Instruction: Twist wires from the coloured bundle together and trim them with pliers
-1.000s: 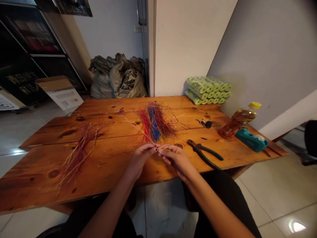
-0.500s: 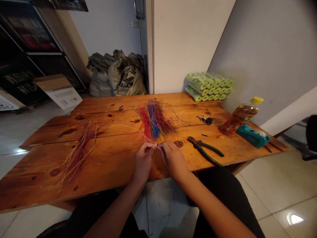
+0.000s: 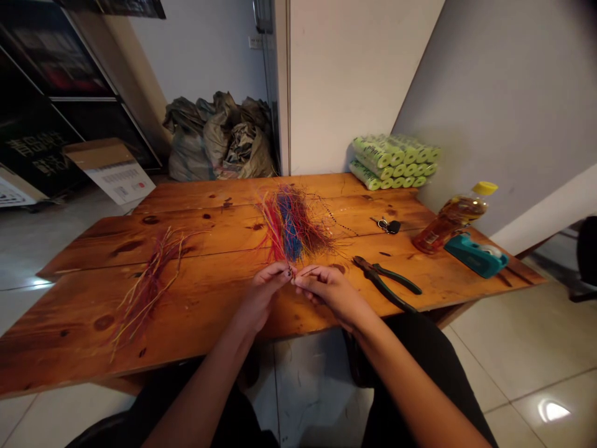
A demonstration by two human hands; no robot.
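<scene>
My left hand (image 3: 265,291) and my right hand (image 3: 326,289) meet fingertip to fingertip just above the near edge of the wooden table (image 3: 209,298). Both pinch a thin strand of wire between them, right in front of a heap of red, blue and yellow wires (image 3: 291,224). The strand itself is very fine and hard to make out. A second, thinner bundle of reddish and yellow wires (image 3: 147,283) lies on the left part of the table, well away from both hands.
Green-handled pliers (image 3: 385,281) lie just right of my right hand. Further right are keys (image 3: 388,225), a tipped bottle with a yellow cap (image 3: 450,224), a teal tape dispenser (image 3: 476,256) and green rolls (image 3: 396,162) against the wall. Sacks (image 3: 219,140) sit on the floor behind.
My hands have lifted slightly and turned, still pinching together at the same spot. The long yellow strand trailing left over the table is no longer stretched out.
</scene>
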